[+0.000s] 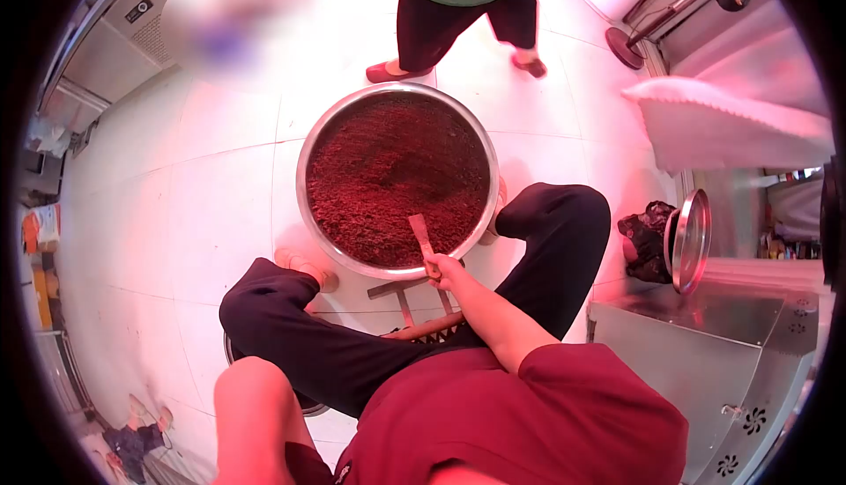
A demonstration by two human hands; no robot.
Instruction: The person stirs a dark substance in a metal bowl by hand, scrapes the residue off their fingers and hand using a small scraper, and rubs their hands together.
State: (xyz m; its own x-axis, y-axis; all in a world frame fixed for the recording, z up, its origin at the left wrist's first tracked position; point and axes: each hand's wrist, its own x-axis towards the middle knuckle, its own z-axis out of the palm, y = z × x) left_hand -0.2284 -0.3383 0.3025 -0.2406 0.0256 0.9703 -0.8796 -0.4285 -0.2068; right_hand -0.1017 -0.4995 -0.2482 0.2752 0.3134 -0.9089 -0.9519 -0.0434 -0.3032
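A pale tiled floor (220, 141) spreads beneath everything, washed with pink light. At the right stands a metal cabinet (679, 366) with flower-shaped vents. The camera wearer, in a dark red short-sleeved top (493, 406) and dark trousers (560, 238), sits with legs parted, feet at either side of a wide round steel basin (304, 181). On its far side a co-worker (441, 31) stands in a green apron and dark trousers. The basin rests on the floor, holding a broad bed of dark red crumbly mash (388, 159), smoother towards the upper right. Near the cabinet, a round metal lid (693, 238) leans on edge beside a dark plastic bag (646, 243). The right hand (445, 272), at the near rim, is curled around the handle of a flat-bladed scraper (420, 229), its blade pointing over the mash; the left hand is hidden, so its grip cannot be told
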